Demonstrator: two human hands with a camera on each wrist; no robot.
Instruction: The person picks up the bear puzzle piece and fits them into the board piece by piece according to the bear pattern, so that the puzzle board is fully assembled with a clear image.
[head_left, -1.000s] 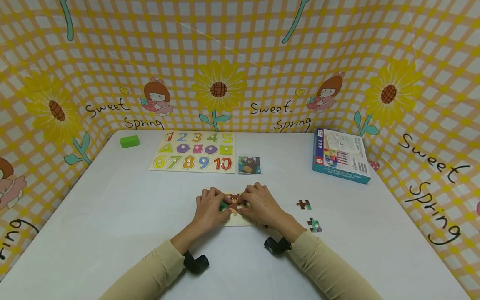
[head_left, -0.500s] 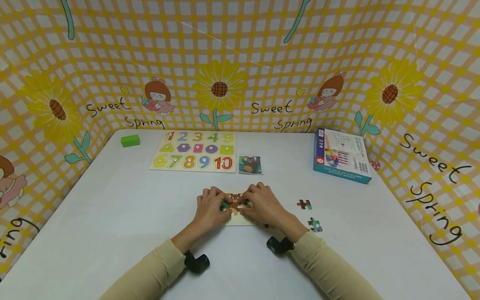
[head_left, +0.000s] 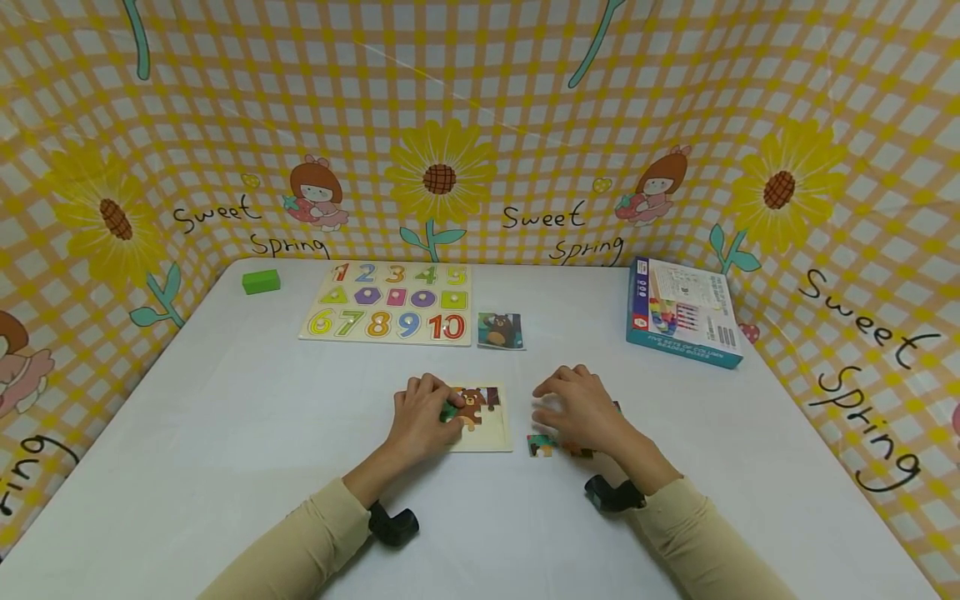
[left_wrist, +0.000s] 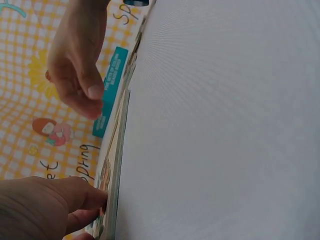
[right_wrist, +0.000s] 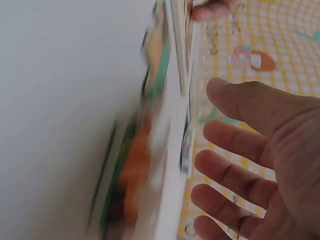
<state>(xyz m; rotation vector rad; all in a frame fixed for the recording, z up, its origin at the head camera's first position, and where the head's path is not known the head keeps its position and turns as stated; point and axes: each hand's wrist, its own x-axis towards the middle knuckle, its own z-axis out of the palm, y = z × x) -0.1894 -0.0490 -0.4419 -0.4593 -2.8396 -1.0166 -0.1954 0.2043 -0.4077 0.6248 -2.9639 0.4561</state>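
A small jigsaw board lies in the middle of the table, its pale tray bare along the near side. Joined pieces form part of a brown bear at its far side. My left hand holds the board's left part, thumb and forefinger on the pieces. To the right of the board hovers my right hand, its fingers loosely bent with nothing between them, as the right wrist view confirms. Below it lie a green-and-orange puzzle piece and a darker piece. Another piece is mostly hidden behind this hand.
A number board lies at the back, beside a square bear picture. At the back left is a green block, and a blue-edged box sits at the back right. Checked cloth walls the table.
My right hand has come off the puzzle and moved right, over the loose pieces. A dark piece now shows at the board's far right corner. The left hand has stayed in place.
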